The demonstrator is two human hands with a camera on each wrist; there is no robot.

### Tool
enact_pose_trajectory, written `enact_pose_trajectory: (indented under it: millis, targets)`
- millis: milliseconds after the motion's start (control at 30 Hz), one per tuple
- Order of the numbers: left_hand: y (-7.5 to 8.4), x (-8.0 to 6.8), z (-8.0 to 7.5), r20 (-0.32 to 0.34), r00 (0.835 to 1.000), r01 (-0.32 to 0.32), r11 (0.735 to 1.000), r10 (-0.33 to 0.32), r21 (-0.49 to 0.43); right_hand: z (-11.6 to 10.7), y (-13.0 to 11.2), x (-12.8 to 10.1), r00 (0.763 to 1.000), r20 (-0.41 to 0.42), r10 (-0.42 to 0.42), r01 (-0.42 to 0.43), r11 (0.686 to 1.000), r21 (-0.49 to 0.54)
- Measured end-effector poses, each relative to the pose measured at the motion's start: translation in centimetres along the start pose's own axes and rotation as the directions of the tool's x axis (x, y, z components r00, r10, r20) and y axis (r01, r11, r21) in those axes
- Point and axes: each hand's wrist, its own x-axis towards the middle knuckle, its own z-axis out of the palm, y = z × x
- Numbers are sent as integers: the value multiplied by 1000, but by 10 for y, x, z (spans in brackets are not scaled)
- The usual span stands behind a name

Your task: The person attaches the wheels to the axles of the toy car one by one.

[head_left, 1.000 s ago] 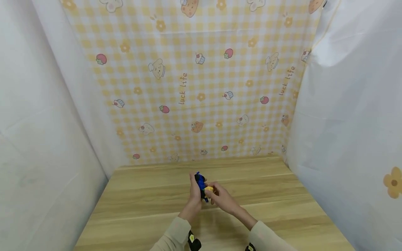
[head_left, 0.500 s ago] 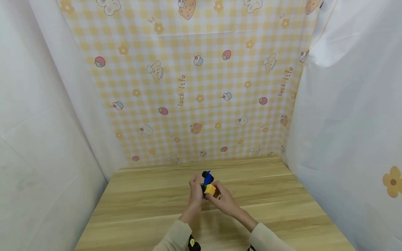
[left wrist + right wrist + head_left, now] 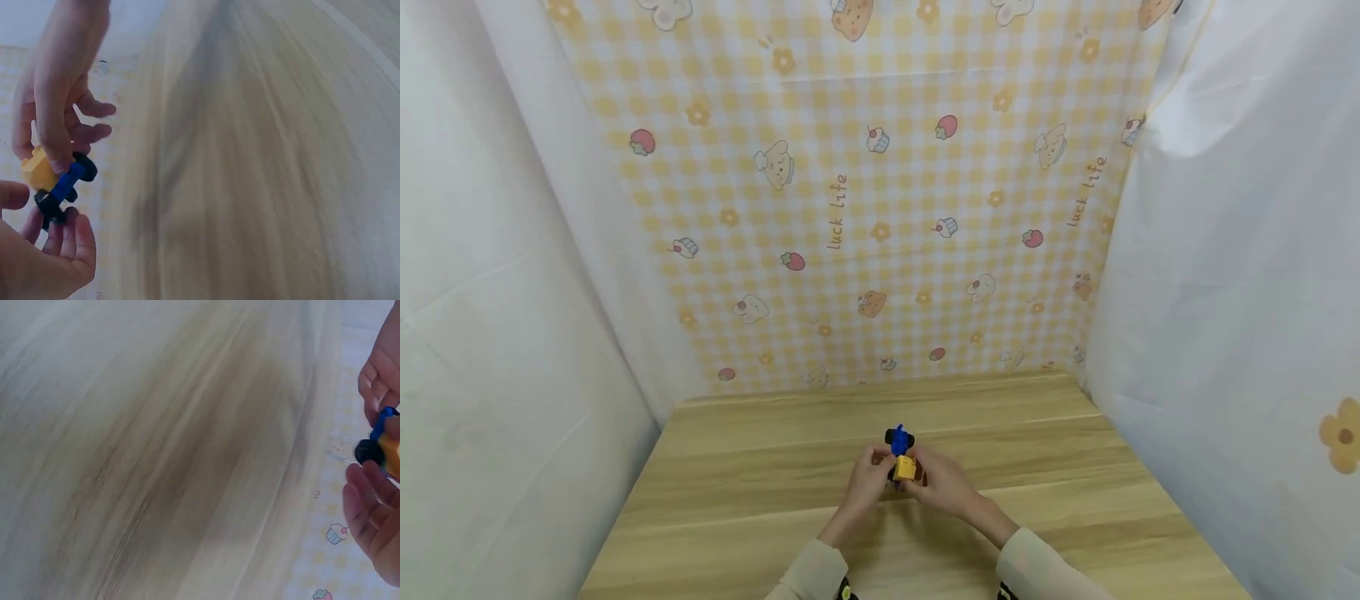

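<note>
Between both hands is a small toy car (image 3: 900,442) with a blue frame, black wheels and a yellow block (image 3: 906,468) on it. The right hand (image 3: 943,483) grips the car at the yellow block, from the right. From the left, the left hand (image 3: 867,483) holds it with curled fingers by the wheels. In the left wrist view, fingertips of the left hand (image 3: 53,256) meet a black wheel (image 3: 50,206), while a finger of the right hand (image 3: 56,106) lies against the blue frame (image 3: 67,182). The right wrist view shows only part of the car, at its edge.
The hands are over a wood-grain table (image 3: 737,483). A yellow checked cloth (image 3: 880,192) hangs behind it, and white sheets (image 3: 497,333) flank both sides. Dark wrist straps (image 3: 847,590) show below the sleeves.
The car has turned so the yellow block faces up and the blue end points away. The left hand has gone from a flat palm beside it to curled fingers on it.
</note>
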Motion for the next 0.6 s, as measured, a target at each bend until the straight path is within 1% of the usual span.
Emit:
enact_pose_trajectory:
  millis: [100, 200, 267, 300, 467, 600]
  targets:
    - [-13, -4, -1, 63, 998, -23, 995, 17, 102, 7, 4, -3, 998, 58, -14, 21, 994, -107]
    - [-27, -10, 0, 105, 994, -21, 989, 5, 148, 13, 6, -7, 990, 140, -4, 29, 984, -174]
    - [-32, -12, 0, 119, 993, -1, 988, -17, 154, 17, 6, -9, 984, 178, 14, 18, 984, -178]
    - [-34, -13, 0, 121, 993, -5, 987, -15, 159, 18, 5, -9, 982, 189, 23, 9, 986, -167]
    - [-37, -14, -1, 114, 993, -49, 980, 27, 194, 20, 4, -9, 974, 219, 48, -15, 989, -150]
    - [-38, -12, -3, 112, 992, -76, 971, 52, 228, 20, 3, -8, 971, 233, 46, -9, 987, -159]
